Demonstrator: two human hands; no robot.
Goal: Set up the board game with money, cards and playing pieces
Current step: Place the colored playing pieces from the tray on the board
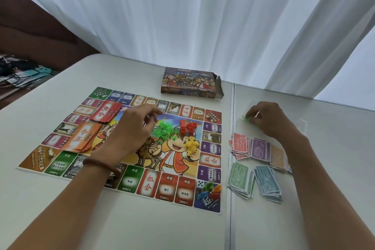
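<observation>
**Left forearm (67,195) is crossing a game board (129,183) that is looking nearly ready**

Past a bead bracelet (101,165), the left hand (134,128) is hovering near the board's centre, over the ten o'clock side of the green pieces pile (164,128). Its fingers are bending with the tips drawn toward the thumb, and I cannot tell whether they are gripping anything. Red pieces (188,126) and yellow pieces (191,145) are lying just beside that pile, at its three and five o'clock.

A red card deck (105,112) and an orange card deck (85,138) are sitting loosely fanned at the board's nine to ten o'clock. A die (200,184) and coloured player tokens (211,191) are waiting on the five o'clock corner square.

Off the board at three o'clock, five sorted banknote stacks (240,178) are lying on the white table (142,229). Beyond them, at two o'clock, the right hand (269,119) is pinching a green piece (247,119) at a clear plastic bag (250,106). The opened game box (190,83) is resting at twelve o'clock.

By my judgement, money, cards and tokens are looking done. Emptying the bag's last pieces, and perhaps squaring the decks, is what is remaining.
</observation>
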